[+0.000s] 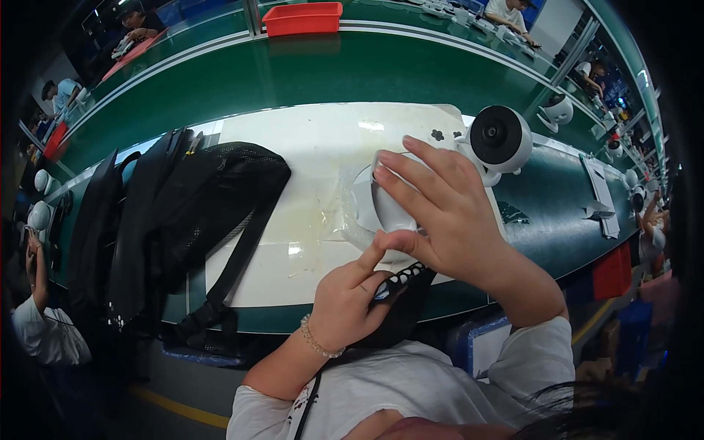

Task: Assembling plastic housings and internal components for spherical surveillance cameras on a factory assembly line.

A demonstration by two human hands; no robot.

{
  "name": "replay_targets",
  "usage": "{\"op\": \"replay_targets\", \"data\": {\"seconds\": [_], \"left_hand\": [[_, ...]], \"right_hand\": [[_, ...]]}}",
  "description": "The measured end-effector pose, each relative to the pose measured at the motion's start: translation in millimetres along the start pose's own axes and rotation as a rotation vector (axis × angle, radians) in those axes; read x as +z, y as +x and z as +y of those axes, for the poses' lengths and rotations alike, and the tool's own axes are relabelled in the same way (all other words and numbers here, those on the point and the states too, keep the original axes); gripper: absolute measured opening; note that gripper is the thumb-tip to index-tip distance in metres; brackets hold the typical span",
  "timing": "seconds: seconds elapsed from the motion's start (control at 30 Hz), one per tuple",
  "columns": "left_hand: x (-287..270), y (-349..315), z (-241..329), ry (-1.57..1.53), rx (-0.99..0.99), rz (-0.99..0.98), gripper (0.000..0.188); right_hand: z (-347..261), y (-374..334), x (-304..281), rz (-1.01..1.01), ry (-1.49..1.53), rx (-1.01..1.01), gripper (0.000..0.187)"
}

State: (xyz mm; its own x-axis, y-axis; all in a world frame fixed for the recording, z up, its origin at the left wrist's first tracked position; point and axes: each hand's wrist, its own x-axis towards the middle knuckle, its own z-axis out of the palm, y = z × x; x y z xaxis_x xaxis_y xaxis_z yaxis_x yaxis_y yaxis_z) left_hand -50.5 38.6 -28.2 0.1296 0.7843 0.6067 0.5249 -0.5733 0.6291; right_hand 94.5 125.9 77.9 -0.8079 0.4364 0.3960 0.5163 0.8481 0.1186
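A white rounded plastic part (394,211) with an open, ring-like middle rests on bubble wrap (343,213) on the white board. My right hand (449,209) spans it, fingertips on the far rim and thumb at the near edge. My left hand (346,302) is just nearer, its index fingertip meeting the right thumb by the part's near edge. The other left fingers curl around a dark item with a row of pale spots (400,281); what it is I cannot make out. A white ball-shaped camera (501,139) with a black front stands to the right of my right hand.
A black mesh bag (213,198) with straps covers the left of the white board (308,139). Another white camera (557,111) stands farther right, near a white folded sheet (601,194). A red tray (303,19) is on the far bench. Several people work around.
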Motion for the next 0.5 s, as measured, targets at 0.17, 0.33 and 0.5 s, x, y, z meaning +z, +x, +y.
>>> {"op": "replay_targets", "data": {"seconds": [0.17,0.33,0.5], "left_hand": [[-6,3,3,-0.121,-0.010,0.011,0.017],[-14,-6,4,-0.357,-0.068,-0.026,0.021],[-10,-9,10,-0.509,-0.115,-0.012,0.018]], "right_hand": [[11,-16,-2,0.071,0.355,0.087,0.057],[-12,-77,1,0.406,0.702,0.139,0.045],[-32,-96,14,0.323,0.770,0.239,0.038]]}}
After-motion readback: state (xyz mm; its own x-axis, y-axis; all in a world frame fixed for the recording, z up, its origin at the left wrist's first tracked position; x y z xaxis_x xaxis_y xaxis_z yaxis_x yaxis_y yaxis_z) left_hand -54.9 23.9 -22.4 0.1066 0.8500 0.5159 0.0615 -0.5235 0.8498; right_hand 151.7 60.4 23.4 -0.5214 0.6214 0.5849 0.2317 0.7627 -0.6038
